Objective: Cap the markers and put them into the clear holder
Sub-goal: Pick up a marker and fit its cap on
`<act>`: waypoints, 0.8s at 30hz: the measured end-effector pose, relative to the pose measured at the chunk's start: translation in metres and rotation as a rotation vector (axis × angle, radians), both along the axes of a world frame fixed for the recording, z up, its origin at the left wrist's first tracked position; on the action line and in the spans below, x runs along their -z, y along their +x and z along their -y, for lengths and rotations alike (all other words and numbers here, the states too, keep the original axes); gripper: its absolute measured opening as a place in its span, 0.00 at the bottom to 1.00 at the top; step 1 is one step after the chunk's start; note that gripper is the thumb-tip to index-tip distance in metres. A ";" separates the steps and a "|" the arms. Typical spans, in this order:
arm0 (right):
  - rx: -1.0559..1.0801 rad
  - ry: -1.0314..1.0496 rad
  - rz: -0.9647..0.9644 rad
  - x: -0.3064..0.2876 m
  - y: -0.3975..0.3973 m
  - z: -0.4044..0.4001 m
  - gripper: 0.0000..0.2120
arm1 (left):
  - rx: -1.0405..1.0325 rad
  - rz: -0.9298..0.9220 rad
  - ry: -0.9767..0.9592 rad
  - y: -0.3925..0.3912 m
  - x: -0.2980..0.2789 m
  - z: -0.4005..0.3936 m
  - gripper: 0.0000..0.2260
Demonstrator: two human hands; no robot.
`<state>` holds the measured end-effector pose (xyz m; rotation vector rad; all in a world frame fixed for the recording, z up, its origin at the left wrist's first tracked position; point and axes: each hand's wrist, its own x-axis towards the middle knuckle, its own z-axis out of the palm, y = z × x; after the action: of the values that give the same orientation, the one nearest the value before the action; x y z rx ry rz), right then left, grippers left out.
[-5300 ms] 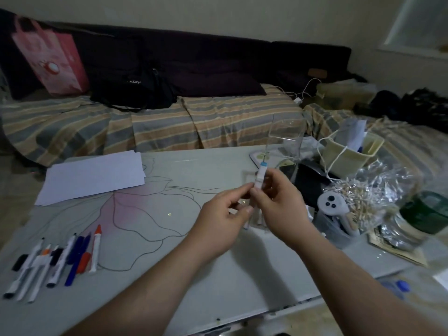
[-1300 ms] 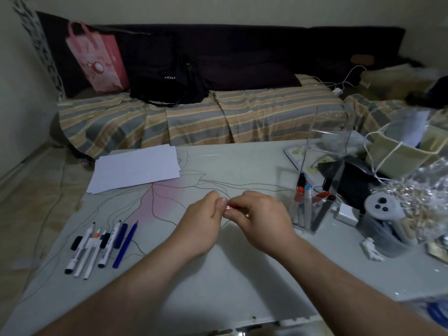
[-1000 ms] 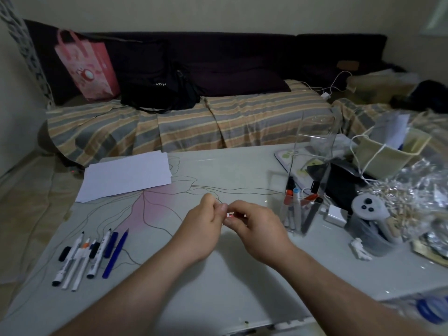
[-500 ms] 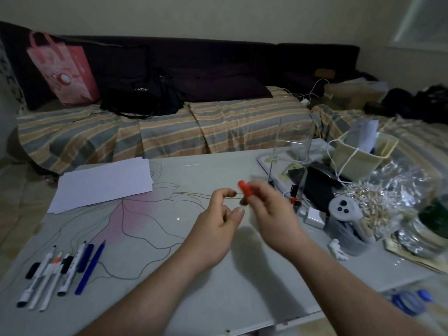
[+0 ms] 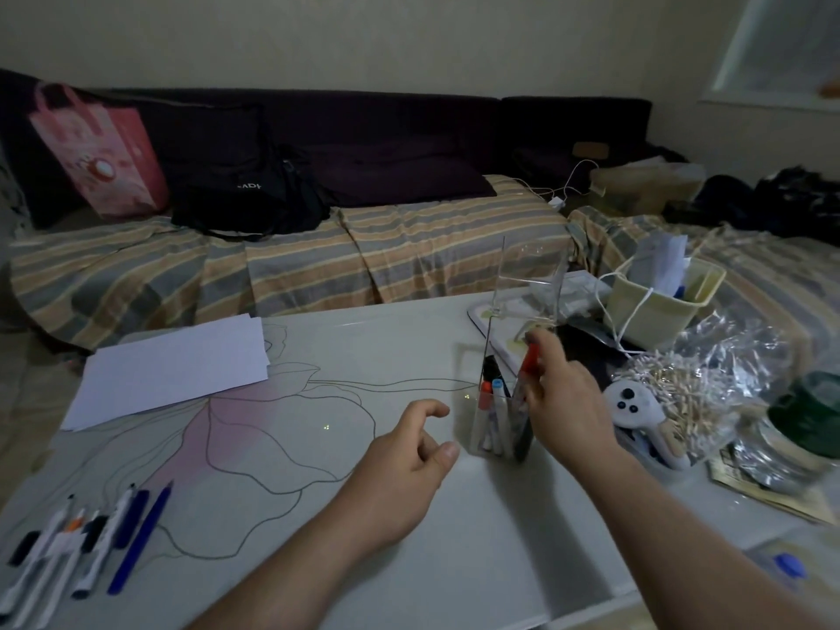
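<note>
The clear holder (image 5: 502, 306) stands on the table right of centre, with several capped markers (image 5: 493, 402) upright inside it. My right hand (image 5: 563, 402) pinches a red-capped marker (image 5: 529, 361) and holds it upright at the holder's right side, its lower part hidden behind my fingers. My left hand (image 5: 409, 452) hovers just left of the holder, fingers loosely curled, holding nothing. Several more markers and a blue pen (image 5: 86, 547) lie in a row at the table's near left corner.
White paper sheets (image 5: 172, 370) lie at the table's far left. A cream basket (image 5: 659, 306), a bag of wooden clips (image 5: 682, 393), a white controller (image 5: 636, 406) and a dark jar (image 5: 809, 416) crowd the right side. A striped sofa runs behind the table.
My right hand has carried the red-capped marker right and forward to the holder. My left hand let go of it and stays open near the holder's left side.
</note>
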<state>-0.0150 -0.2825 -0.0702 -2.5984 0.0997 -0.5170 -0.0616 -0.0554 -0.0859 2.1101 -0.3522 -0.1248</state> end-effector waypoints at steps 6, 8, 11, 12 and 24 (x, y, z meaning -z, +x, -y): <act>-0.021 -0.237 -0.151 0.013 0.000 0.005 0.11 | 0.020 -0.016 0.063 0.004 0.004 -0.001 0.13; -0.022 -0.289 -0.155 0.016 0.001 0.007 0.12 | 0.035 -0.015 0.084 0.004 0.004 -0.002 0.11; -0.013 -0.288 -0.062 0.016 0.001 0.003 0.14 | 0.056 -0.030 0.107 0.002 0.005 -0.006 0.07; -0.008 -0.284 0.000 0.014 0.000 -0.001 0.16 | 0.059 -0.033 0.118 0.003 0.006 -0.008 0.07; -0.539 -0.192 -0.160 0.049 -0.029 -0.145 0.23 | -0.236 -0.028 0.577 0.027 0.033 -0.145 0.14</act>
<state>-0.0445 -0.1372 -0.1195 -2.6895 -0.6089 -0.1259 -0.0347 0.0898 -0.1184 2.6985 -0.0437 -0.1273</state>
